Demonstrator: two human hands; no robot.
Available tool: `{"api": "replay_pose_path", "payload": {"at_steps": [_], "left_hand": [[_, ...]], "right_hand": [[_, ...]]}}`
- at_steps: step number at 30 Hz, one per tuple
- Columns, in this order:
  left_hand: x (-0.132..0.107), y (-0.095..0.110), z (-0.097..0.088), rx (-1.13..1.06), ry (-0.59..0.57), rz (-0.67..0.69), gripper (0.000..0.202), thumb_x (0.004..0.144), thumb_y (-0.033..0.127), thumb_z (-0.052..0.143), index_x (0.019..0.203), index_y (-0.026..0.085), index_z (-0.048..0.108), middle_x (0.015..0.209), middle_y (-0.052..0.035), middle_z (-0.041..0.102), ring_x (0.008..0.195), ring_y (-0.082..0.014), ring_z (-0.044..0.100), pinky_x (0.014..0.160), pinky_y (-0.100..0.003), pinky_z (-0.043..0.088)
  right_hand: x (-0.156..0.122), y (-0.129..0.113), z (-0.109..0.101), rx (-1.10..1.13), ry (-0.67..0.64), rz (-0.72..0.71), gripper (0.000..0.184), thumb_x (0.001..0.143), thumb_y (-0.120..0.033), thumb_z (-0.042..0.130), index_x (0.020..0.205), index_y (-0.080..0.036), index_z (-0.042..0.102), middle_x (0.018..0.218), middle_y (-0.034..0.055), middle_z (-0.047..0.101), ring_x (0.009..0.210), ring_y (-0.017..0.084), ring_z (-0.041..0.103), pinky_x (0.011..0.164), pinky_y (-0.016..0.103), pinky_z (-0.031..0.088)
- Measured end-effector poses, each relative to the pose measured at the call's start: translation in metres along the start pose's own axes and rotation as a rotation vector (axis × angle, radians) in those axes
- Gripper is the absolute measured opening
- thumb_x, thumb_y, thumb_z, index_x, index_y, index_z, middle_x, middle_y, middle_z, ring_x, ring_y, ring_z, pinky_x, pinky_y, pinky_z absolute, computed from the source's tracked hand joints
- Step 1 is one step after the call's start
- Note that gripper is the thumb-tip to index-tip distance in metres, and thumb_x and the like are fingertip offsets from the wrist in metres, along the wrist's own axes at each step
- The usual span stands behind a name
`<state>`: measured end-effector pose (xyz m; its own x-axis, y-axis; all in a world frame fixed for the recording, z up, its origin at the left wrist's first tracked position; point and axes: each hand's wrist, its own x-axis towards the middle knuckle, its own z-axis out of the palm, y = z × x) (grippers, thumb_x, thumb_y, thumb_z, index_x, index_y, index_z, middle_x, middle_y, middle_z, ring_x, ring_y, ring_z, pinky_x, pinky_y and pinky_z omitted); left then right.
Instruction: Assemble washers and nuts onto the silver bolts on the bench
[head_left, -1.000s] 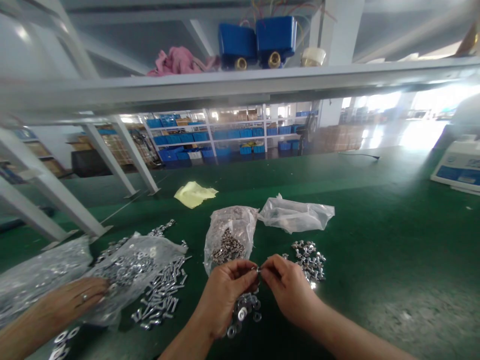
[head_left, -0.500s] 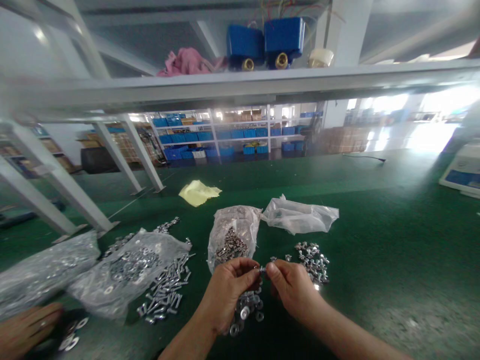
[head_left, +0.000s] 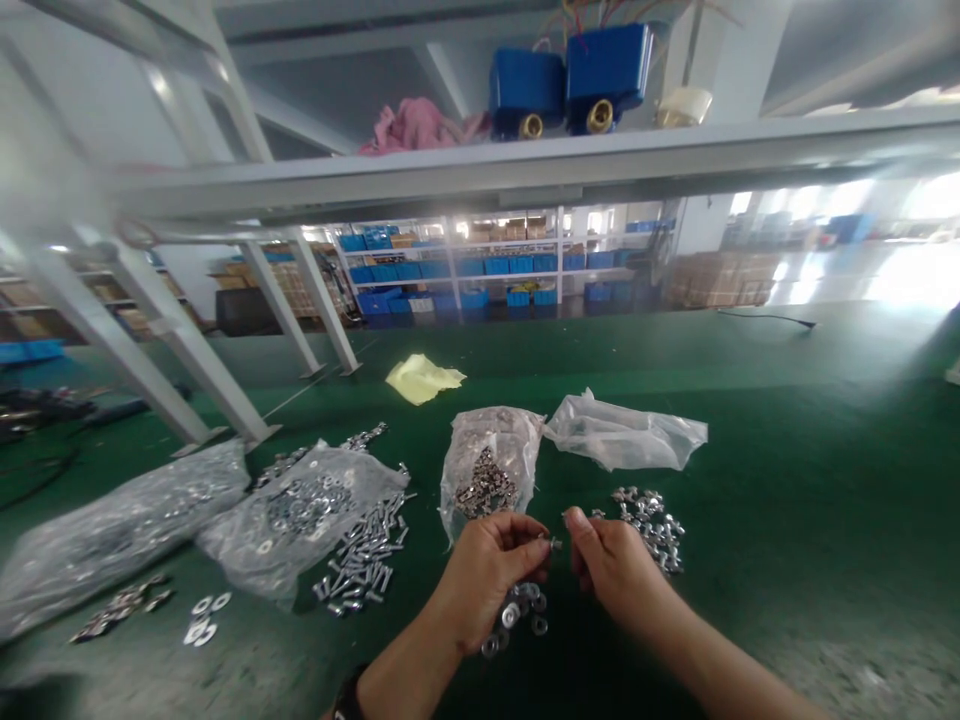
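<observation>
My left hand and my right hand meet over the green table, fingertips pinched together on a small metal screw held between them. Under my left hand lies a small heap of washers. A pile of assembled metal fasteners lies just right of my right hand. A clear bag of small metal parts stands directly beyond my hands. Loose bolts lie to the left.
Further left lie two bags of hardware and a few loose washers. An empty plastic bag and a yellow cloth lie farther back. Slanted metal frame legs stand at left; a shelf overhangs.
The other person's hand at the lower left has gone out of view. The view has shifted left. My hands stay pinched together on the small part.
</observation>
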<state>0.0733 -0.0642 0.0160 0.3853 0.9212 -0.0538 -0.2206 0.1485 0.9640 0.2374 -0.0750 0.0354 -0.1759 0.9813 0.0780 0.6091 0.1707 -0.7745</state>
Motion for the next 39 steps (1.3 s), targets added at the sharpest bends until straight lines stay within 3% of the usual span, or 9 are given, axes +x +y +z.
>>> {"api": "replay_pose_path", "payload": {"at_steps": [4, 9, 15, 17, 21, 25, 28, 34, 39], "left_hand": [[0.000, 0.001, -0.001, -0.020, 0.028, -0.002, 0.031, 0.069, 0.027, 0.062, 0.091, 0.008, 0.052, 0.079, -0.0062, 0.055, 0.067, -0.0105, 0.053, 0.063, -0.023, 0.043], [-0.001, 0.004, -0.001, 0.006, -0.021, 0.021, 0.032, 0.067, 0.027, 0.064, 0.089, 0.007, 0.052, 0.078, -0.0056, 0.054, 0.067, -0.0102, 0.052, 0.064, -0.024, 0.043], [-0.001, 0.008, -0.006, 0.231, -0.125, 0.059, 0.036, 0.069, 0.035, 0.061, 0.092, 0.008, 0.054, 0.075, -0.0049, 0.056, 0.063, -0.0102, 0.052, 0.059, -0.022, 0.043], [0.001, 0.016, -0.021, 0.477, -0.054, 0.134, 0.037, 0.073, 0.041, 0.055, 0.097, 0.013, 0.054, 0.079, -0.0040, 0.057, 0.066, -0.0113, 0.053, 0.058, -0.021, 0.044], [0.005, 0.033, -0.084, 1.219, 0.497, 0.287, 0.027, 0.081, 0.035, 0.042, 0.096, 0.018, 0.057, 0.091, -0.0036, 0.058, 0.080, -0.0127, 0.052, 0.074, -0.024, 0.040], [0.006, 0.033, -0.144, 1.409, 0.489, 0.185, 0.018, 0.067, 0.011, 0.051, 0.078, 0.015, 0.064, 0.084, -0.0075, 0.057, 0.082, -0.0190, 0.050, 0.078, -0.031, 0.034], [0.005, 0.026, -0.162, 1.497, 0.414, 0.133, 0.020, 0.059, 0.006, 0.052, 0.069, 0.016, 0.066, 0.080, -0.0070, 0.055, 0.081, -0.0183, 0.049, 0.078, -0.029, 0.033], [0.004, 0.026, -0.157, 1.536, 0.371, 0.117, 0.011, 0.065, 0.013, 0.051, 0.064, 0.013, 0.062, 0.079, -0.0078, 0.053, 0.077, -0.0164, 0.047, 0.073, -0.028, 0.033], [-0.002, 0.043, -0.105, 1.487, 0.376, 0.247, 0.017, 0.079, 0.017, 0.039, 0.084, 0.015, 0.054, 0.086, -0.0054, 0.053, 0.082, -0.0148, 0.046, 0.073, -0.026, 0.032]], "right_hand": [[-0.003, 0.000, 0.004, -0.062, 0.021, -0.165, 0.033, 0.082, -0.043, 0.042, 0.068, -0.014, 0.049, 0.062, 0.0002, 0.051, 0.057, 0.009, 0.044, 0.052, 0.020, 0.031], [-0.004, 0.002, 0.009, 0.063, -0.101, -0.016, 0.048, 0.088, -0.048, 0.022, 0.067, -0.014, 0.049, 0.057, 0.0013, 0.051, 0.051, 0.009, 0.046, 0.049, 0.020, 0.032], [-0.001, 0.002, 0.002, -0.078, -0.105, -0.086, 0.041, 0.086, -0.048, 0.030, 0.068, -0.016, 0.049, 0.061, 0.0000, 0.050, 0.056, 0.010, 0.046, 0.052, 0.021, 0.032], [0.001, 0.002, -0.007, -0.100, -0.062, -0.013, 0.045, 0.085, -0.050, 0.028, 0.065, -0.016, 0.048, 0.058, 0.0001, 0.051, 0.053, 0.010, 0.046, 0.051, 0.021, 0.032], [0.004, 0.004, -0.026, -0.207, 0.224, 0.074, 0.049, 0.083, -0.055, 0.028, 0.061, -0.016, 0.047, 0.054, 0.0008, 0.049, 0.051, 0.011, 0.044, 0.050, 0.023, 0.029], [0.003, 0.009, -0.026, -0.223, 0.284, 0.003, 0.049, 0.083, -0.055, 0.029, 0.057, -0.016, 0.043, 0.050, 0.0004, 0.043, 0.047, 0.010, 0.038, 0.048, 0.023, 0.025], [0.002, 0.010, -0.018, -0.236, 0.224, -0.073, 0.046, 0.084, -0.052, 0.032, 0.059, -0.015, 0.043, 0.051, 0.0000, 0.042, 0.048, 0.009, 0.036, 0.049, 0.024, 0.024], [-0.002, -0.001, -0.014, -0.220, 0.140, -0.087, 0.044, 0.086, -0.048, 0.029, 0.062, -0.015, 0.045, 0.054, 0.0007, 0.045, 0.049, 0.009, 0.039, 0.048, 0.023, 0.026], [-0.004, -0.006, -0.004, -0.120, 0.079, -0.151, 0.029, 0.086, -0.038, 0.036, 0.081, -0.016, 0.054, 0.068, 0.0014, 0.053, 0.062, 0.011, 0.049, 0.056, 0.022, 0.035]]}}
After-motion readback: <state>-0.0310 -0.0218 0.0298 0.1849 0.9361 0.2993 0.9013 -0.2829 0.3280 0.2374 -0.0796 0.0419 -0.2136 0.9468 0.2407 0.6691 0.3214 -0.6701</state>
